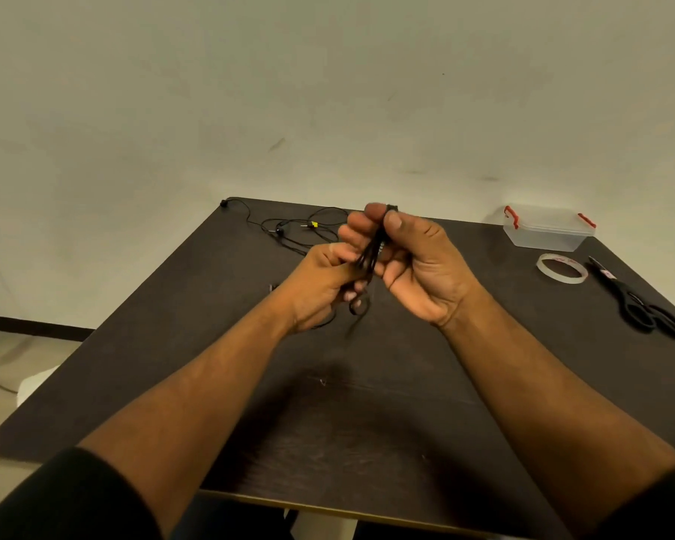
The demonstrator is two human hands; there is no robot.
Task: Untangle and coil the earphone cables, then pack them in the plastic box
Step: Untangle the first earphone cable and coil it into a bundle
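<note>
We see a dark wooden table (367, 422) running away from us to a pale wall. Above its middle, our two hands meet: the left hand (320, 290) at ten o'clock of the right hand (417, 267), a bundle of black earphone cable (371, 253) gripped between them. At eleven o'clock, near the far edge, a second loose black earphone cable (289, 228) lies on the table. At two o'clock sits a clear plastic box with red clips (546, 231); nearer us than it lies a roll of clear tape (561, 268), with black-handled scissors (636, 302) just to its right.
</note>
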